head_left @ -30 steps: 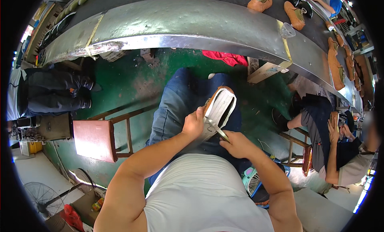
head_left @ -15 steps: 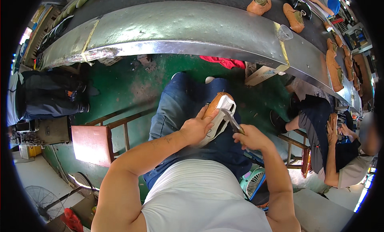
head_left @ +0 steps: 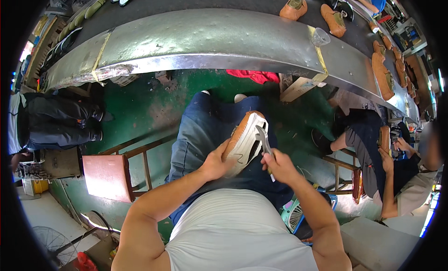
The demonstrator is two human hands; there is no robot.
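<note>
A tan shoe upper (head_left: 239,131) on its last lies over my thighs, toe pointing away and pale underside (head_left: 243,149) facing up. Dark gaps show along the right part of that underside. My left hand (head_left: 217,162) is wrapped around the left side near the heel, its fingertips partly blurred. In my right hand (head_left: 280,166) is a pair of metal pincers (head_left: 263,139), handles in the fist. The pincers' head lies over the shoe's right edge, close to the toe; whether it touches the shoe I cannot tell.
A metal-edged bench (head_left: 196,37) spans the far side, with tan shoes (head_left: 333,20) at its right. To my left stands a stool with a reddish seat (head_left: 108,177). A co-worker (head_left: 396,177) sits at right holding another shoe; a small fan (head_left: 294,217) is by my right side.
My left hand has slid from the shoe's forefoot back toward the heel. The shoe has shifted slightly nearer and left. The pincers have turned more upright, and my right hand has moved a little nearer me.
</note>
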